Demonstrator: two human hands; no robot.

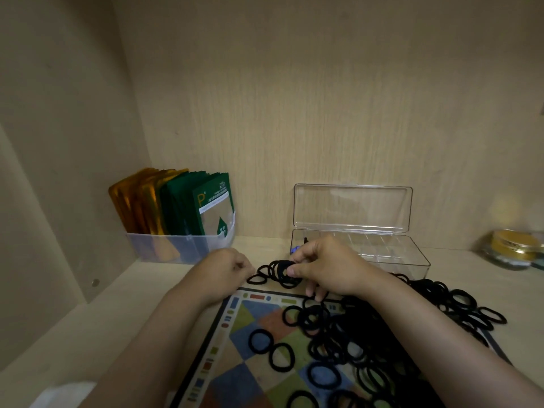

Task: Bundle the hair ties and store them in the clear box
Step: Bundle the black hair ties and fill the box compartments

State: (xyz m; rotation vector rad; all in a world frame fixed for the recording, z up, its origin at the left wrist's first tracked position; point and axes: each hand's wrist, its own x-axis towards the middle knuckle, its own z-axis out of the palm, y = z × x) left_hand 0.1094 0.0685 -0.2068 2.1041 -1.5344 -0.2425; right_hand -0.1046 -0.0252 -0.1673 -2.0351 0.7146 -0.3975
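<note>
**Bundle in right grip, box directly behind it**

Location. Work takes place on a cupboard shelf (pixel 141 301). A chequered mat (pixel 244 319) lies at the front edge. Loose black ties (pixel 368 334) are heaped over its right half and spill onto the bare shelf beyond.

Grip state. The right grip (pixel 326 269) is closed, thumb against fingers, pinching a bundle (pixel 282 273) of gathered ties. The bundle is held just off the far edge of the mat. The left grip (pixel 223 270) sits just beside it, to the left, fingers curled. One tie lies at its fingertips; whether they have hold of it cannot be told.

Target. The box (pixel 397 262) stands near the back edge, right of centre, with its lid up against the back wall. Its long axis runs along the back edge. Inner dividers appear to be present, but their layout is not legible.

Governing relation. The box lies straight behind the right grip and slightly to its right. In this view the knuckles already overlap the box's left end. The right grip is plainly the nearer of the two.

Judgement. The bundle does not yet look bound. Once it is, a short forward carry into the left end should suffice. The mouth is open, so nothing needs clearing first.
</note>
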